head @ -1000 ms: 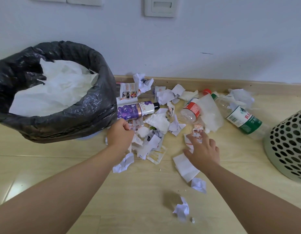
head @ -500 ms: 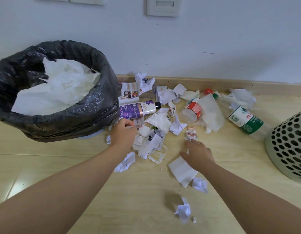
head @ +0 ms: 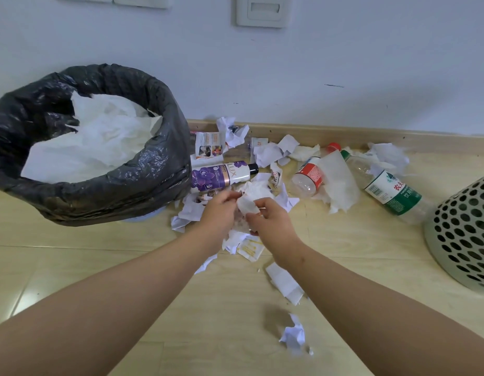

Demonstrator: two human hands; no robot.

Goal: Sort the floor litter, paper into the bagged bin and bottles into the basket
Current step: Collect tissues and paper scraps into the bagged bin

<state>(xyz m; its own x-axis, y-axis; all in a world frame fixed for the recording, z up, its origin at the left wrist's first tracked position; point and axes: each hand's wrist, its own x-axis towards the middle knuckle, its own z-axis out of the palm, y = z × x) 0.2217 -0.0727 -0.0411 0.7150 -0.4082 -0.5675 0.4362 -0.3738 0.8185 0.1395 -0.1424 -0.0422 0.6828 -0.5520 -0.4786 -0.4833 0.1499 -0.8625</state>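
Note:
Paper scraps lie scattered on the wooden floor in front of a bin lined with a black bag [head: 105, 196], which holds white tissue. My left hand [head: 217, 210] and my right hand [head: 268, 225] meet over the pile, both pinching a crumpled piece of white paper [head: 247, 206] between them. A purple-labelled bottle [head: 221, 175] lies against the bin. A red-labelled clear bottle [head: 307, 176] and a green-labelled clear bottle [head: 390, 189] lie further right. The perforated basket [head: 463, 234] stands at the right edge.
A folded white sheet [head: 284, 283] and a crumpled scrap [head: 293, 335] lie nearer to me. A large tissue [head: 337, 183] drapes between the two clear bottles. The wall and skirting board close off the far side.
Both hands left the floor and came together over the pile. My right hand moved left, off the sheet it touched, and now shares a crumpled paper with my left hand.

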